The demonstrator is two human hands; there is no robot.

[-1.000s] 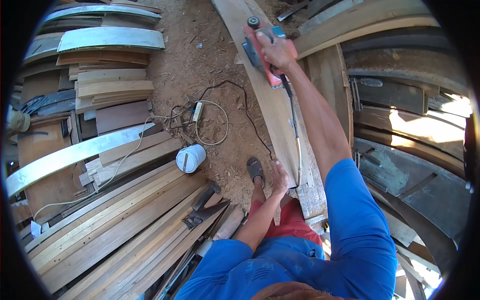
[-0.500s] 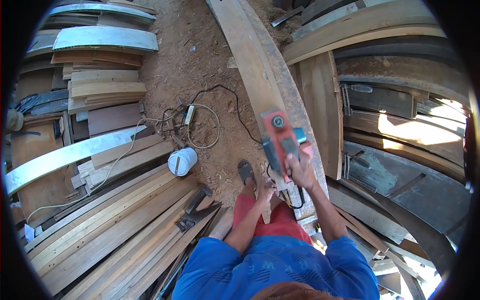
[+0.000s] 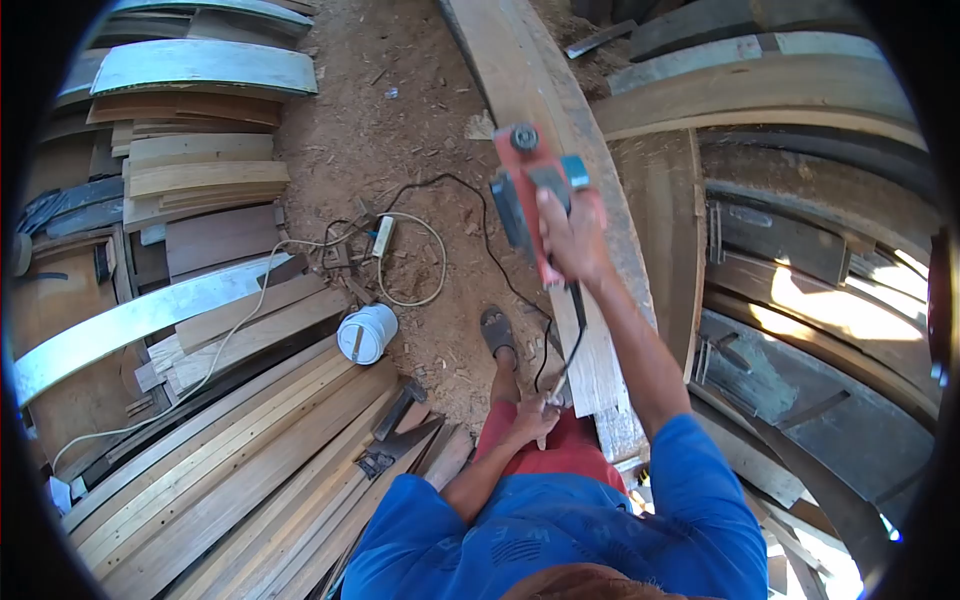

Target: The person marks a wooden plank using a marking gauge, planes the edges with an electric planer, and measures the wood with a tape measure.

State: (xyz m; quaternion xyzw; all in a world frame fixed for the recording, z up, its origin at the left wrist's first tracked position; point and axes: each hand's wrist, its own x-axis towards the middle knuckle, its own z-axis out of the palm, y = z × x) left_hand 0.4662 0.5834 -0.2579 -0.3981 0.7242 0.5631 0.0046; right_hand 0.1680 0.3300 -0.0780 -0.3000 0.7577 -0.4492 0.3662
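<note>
My right hand (image 3: 570, 235) grips the handle of a red electric hand planer (image 3: 522, 175) with dark and teal parts. The planer is over a long wooden plank (image 3: 530, 75) that rests lengthwise on a rough, thick beam (image 3: 598, 160). Low by my red shorts, my left hand (image 3: 535, 418) is closed around the black power cord (image 3: 547, 345). From there the cord loops up to the planer's rear and also down to the floor.
A white extension socket (image 3: 383, 236) with a coiled cable lies on the shaving-strewn floor, near a white bucket (image 3: 367, 334). Stacked boards (image 3: 205, 165) line the left side. A hammer-like tool (image 3: 398, 410) rests on lumber. Large planks (image 3: 655, 250) and clamps stand on the right.
My right hand has pushed the planer forward along the plank, away from my body. My left hand has dropped slightly towards my shorts, and more cord shows between it and the planer.
</note>
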